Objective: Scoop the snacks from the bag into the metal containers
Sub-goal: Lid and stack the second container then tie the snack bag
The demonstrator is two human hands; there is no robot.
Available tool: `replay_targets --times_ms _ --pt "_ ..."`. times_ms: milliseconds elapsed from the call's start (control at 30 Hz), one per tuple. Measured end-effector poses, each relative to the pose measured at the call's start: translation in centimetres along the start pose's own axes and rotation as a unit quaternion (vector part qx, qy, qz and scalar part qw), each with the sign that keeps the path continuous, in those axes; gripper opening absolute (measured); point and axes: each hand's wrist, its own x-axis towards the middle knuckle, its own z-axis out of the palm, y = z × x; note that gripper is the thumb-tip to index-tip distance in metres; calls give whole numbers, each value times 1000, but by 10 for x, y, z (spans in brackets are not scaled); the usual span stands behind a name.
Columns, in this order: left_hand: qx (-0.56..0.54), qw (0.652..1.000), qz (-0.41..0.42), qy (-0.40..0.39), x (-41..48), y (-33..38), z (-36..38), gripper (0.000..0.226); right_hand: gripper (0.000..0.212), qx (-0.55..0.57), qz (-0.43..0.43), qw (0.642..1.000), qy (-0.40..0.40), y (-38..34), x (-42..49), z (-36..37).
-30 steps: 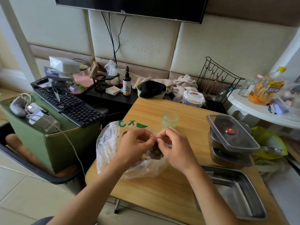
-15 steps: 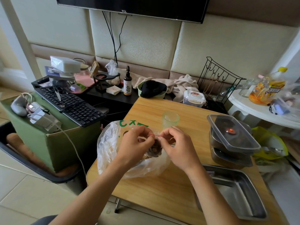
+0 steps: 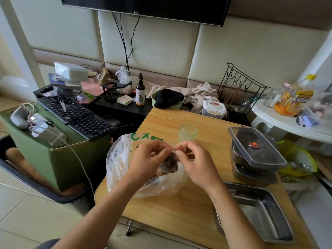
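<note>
Hands first: your left hand [image 3: 149,157] and right hand [image 3: 195,162] meet over the clear plastic bag [image 3: 118,162], which lies on the near left part of the wooden table [image 3: 170,212]. Each hand has thumb and forefinger curled into a tight pinch on a thin reddish strand [image 3: 172,149] (most likely a rubber band or tie, though it is too fine to be sure) at the neck of the dark bundle of snacks [image 3: 170,161] inside the bag.

Half a second ago that strand was pulled out longer between your hands. Now your fingertips have closed in again and only a short piece shows between them, much as they sat a second ago. You seem to be working the tie loose turn by turn, so the snacks look to be bundled still and no scooping has begun.

Just beyond your hands stands a pale green cup [image 3: 187,131], the likely scoop, untouched. On the right, the stacked metal containers [image 3: 255,169] carry a clear lid [image 3: 256,146] on top, and an open metal tray [image 3: 260,212] waits nearer to you, with nothing in it that I can see.

Once the tie comes free, you will need one hand to hold the bag's mouth open, or the soft plastic may slump shut.
</note>
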Motion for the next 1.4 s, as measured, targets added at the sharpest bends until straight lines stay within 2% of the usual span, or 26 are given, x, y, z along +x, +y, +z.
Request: replay_targets --times_ms 100,233,400,667,933,1000,1067,1167,1267,1400 --pt "-14 1000 -27 6 -3 1 2 7 7 21 29 999 -2 3 -1 1" --pt "-69 996 -51 -4 -7 6 7 8 11 5 23 1000 2 2 0 3" --pt "-11 1000 -26 1 -3 1 5 7 7 -25 4 1000 5 5 1 3" --pt "-22 999 -40 24 -1 3 6 8 8 86 84 993 9 5 0 1" --pt "-98 992 -80 27 -7 9 18 9 14 25 106 992 60 6 -8 -4" --pt "-122 989 -83 3 -10 12 24 10 13 27 104 992 68 8 -14 -9" --pt "-136 986 -73 -55 -16 13 31 12 13 13 105 992 73 10 -24 -18" --pt "-53 991 -14 -126 -25 8 48 36 12 -6 120 989 88 15 -39 -35" --pt "-8 991 11 -135 -39 8 73 53 13 -42 125 987 93 20 -54 -54" --pt "9 991 20 -131 -50 9 101 56 16 -86 136 982 99 27 -72 -74"
